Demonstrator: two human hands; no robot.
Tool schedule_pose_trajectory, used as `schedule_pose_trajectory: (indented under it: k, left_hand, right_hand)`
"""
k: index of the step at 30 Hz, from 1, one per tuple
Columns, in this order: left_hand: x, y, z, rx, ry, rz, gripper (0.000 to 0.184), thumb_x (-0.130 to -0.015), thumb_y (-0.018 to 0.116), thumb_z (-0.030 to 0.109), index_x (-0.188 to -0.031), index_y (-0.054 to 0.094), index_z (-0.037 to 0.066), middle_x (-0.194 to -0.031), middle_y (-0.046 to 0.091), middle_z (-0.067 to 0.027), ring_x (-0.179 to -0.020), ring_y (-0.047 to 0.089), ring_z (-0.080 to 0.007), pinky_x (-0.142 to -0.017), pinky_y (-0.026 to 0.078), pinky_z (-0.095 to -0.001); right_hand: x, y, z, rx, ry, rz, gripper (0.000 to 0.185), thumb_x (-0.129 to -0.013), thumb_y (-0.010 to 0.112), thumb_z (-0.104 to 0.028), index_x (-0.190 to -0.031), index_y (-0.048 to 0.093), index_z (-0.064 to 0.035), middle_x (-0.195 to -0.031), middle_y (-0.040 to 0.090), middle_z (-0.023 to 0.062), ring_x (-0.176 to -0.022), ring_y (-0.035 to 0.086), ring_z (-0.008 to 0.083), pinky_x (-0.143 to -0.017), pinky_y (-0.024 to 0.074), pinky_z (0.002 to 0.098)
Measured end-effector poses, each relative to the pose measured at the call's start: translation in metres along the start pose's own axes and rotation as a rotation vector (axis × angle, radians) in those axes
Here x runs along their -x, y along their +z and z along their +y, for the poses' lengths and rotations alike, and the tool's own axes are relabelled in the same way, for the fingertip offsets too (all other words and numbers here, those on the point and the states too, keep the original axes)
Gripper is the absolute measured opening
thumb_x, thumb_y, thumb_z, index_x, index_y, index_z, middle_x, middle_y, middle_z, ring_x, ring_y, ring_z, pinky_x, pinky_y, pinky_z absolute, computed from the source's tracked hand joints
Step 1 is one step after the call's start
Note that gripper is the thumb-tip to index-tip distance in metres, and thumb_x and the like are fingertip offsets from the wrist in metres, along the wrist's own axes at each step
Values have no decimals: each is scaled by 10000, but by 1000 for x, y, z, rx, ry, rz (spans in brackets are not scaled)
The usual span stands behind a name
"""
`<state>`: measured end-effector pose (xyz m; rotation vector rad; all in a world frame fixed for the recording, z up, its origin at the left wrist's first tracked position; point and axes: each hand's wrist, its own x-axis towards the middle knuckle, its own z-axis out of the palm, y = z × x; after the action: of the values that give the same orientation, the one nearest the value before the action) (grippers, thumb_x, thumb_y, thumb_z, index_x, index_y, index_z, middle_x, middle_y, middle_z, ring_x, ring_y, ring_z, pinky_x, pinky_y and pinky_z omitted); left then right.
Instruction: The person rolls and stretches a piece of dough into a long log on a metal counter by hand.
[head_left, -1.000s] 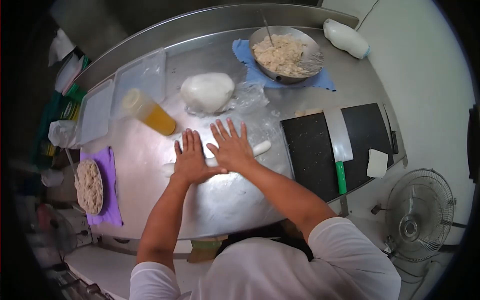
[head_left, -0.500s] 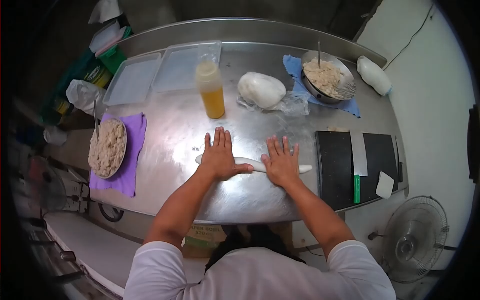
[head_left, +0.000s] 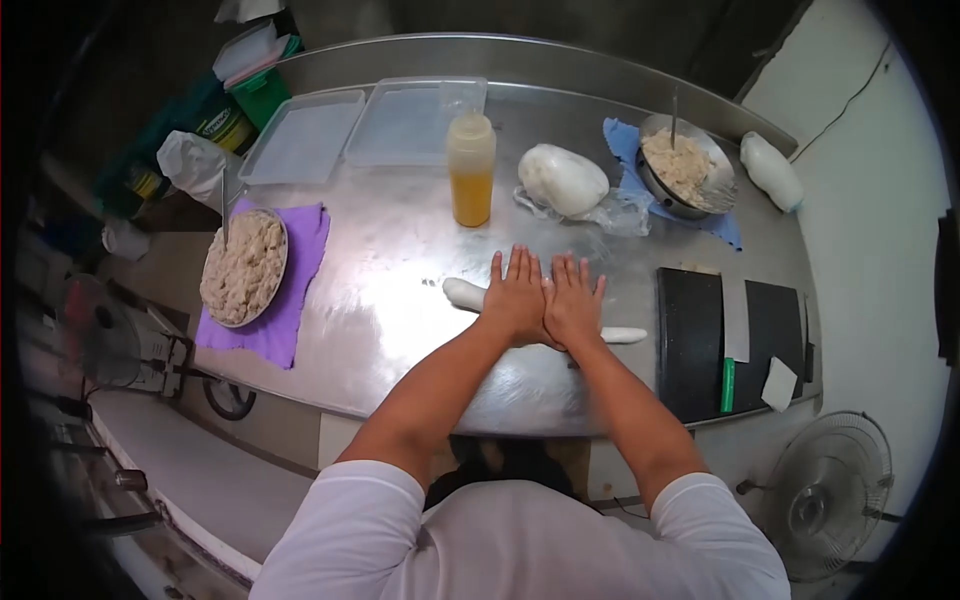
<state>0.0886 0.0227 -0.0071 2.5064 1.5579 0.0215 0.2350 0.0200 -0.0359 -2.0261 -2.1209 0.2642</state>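
A wide metal table [head_left: 390, 350] fills the middle of the view. A wire fan [head_left: 825, 510] stands below its right side. A black cutting board [head_left: 689, 330] lies on the right of the table, and two clear plastic trays [head_left: 303, 138] [head_left: 408, 128] sit side by side at the far left. A purple cloth [head_left: 306, 275] lies at the left edge, under a dish [head_left: 285, 265] heaped with pale, lumpy mix [head_left: 240, 268] with a utensil standing in it. At the far right, a metal bowl [head_left: 662, 196] holds more mix and rests on a blue cloth [head_left: 622, 142].

Left of this bowl, a smooth lump of white dough [head_left: 562, 180] sits on crumpled clear plastic [head_left: 625, 213]. A bottle of yellow liquid [head_left: 471, 178] stands upright near the lump.

The left hand [head_left: 516, 307] and right hand [head_left: 573, 306] are open, palms down and fingers extended, touching side by side over a thin dough roll [head_left: 464, 294]. The roll lies on the table, crosswise under both hands, with its ends showing either side. A knife [head_left: 735, 320] with a green handle lies on the board, near a small white square [head_left: 779, 384].
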Motion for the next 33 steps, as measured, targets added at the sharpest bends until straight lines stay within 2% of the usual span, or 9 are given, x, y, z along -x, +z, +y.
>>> schedule_pose_trajectory:
  k: [6, 12, 16, 20, 24, 26, 28, 32, 33]
  left_hand:
    - [119, 16, 18, 146, 57, 18, 1513, -601, 763, 883, -1572, 266, -166, -1647, 291, -357, -1603, 176, -447, -1285, 88, -610]
    - [25, -16, -39, -22, -36, -55, 1573, -603, 697, 940, -1595, 186, -169, -1675, 229, -358, -1618, 131, -432, -1295, 51, -593]
    - [79, -10, -22, 46, -65, -53, 1592, -575, 721, 931, -1594, 179, -165, -1677, 209, -365, -1614, 125, -450, -1290, 77, -609]
    - [133, 10, -32, 50, -73, -40, 1545, -615, 703, 923, -1602, 194, -151, -1683, 218, -348, -1616, 135, -441, -1286, 81, -614]
    - [59, -6, -59, -87, -142, 29, 1510, -686, 504, 1016, -1596, 240, -160, -1680, 262, -331, -1625, 132, -402, -1288, 21, -611]
    - [47, -17, -65, -31, -118, -38, 1514, -682, 574, 979, -1596, 191, -166, -1689, 218, -338, -1628, 99, -407, -1299, 32, -591]
    - [77, -13, -60, -39, -51, 13, 1504, -674, 634, 941, -1594, 195, -165, -1688, 205, -346, -1628, 92, -413, -1298, 38, -595]
    - [142, -4, -43, -18, -73, -1, 1502, -647, 723, 882, -1590, 204, -166, -1667, 221, -371, -1616, 107, -453, -1290, 55, -614]
    - [142, -19, -34, -64, -156, -108, 1514, -639, 720, 890, -1591, 201, -168, -1665, 219, -377, -1613, 105, -463, -1284, 50, -629]
  right_hand:
    - [80, 1, -6, 40, -169, -32, 630, -1101, 353, -417, -1639, 374, -90, -1688, 387, 131, -1590, 247, 410, -1261, 85, 663]
    - [48, 12, -2, 86, -146, 12, 619, -1090, 371, -400, -1629, 408, -97, -1692, 390, 117, -1587, 263, 402, -1261, 96, 662]
    - [60, 2, -4, 90, -143, 36, 616, -1086, 401, -384, -1633, 401, -99, -1691, 389, 122, -1590, 253, 399, -1262, 80, 662]
    - [61, 1, -9, 80, -142, 8, 615, -1086, 419, -388, -1628, 409, -98, -1690, 387, 133, -1581, 275, 407, -1259, 86, 667]
    - [41, 1, -13, 80, -116, -6, 613, -1094, 411, -413, -1623, 418, -103, -1691, 382, 142, -1580, 272, 415, -1252, 85, 681]
    - [43, 8, -10, 95, -125, 2, 614, -1098, 406, -420, -1625, 415, -105, -1693, 377, 143, -1581, 269, 417, -1251, 85, 683]
    - [51, 5, -3, 109, -125, 50, 615, -1102, 402, -426, -1627, 411, -107, -1696, 371, 143, -1581, 267, 418, -1250, 85, 686]
    - [73, -2, -7, 99, -152, -17, 628, -1112, 361, -459, -1625, 411, -102, -1702, 360, 138, -1589, 249, 416, -1255, 73, 683]
    - [70, -5, -10, 107, -159, -12, 634, -1113, 348, -471, -1622, 415, -100, -1701, 360, 137, -1592, 244, 411, -1258, 71, 679]
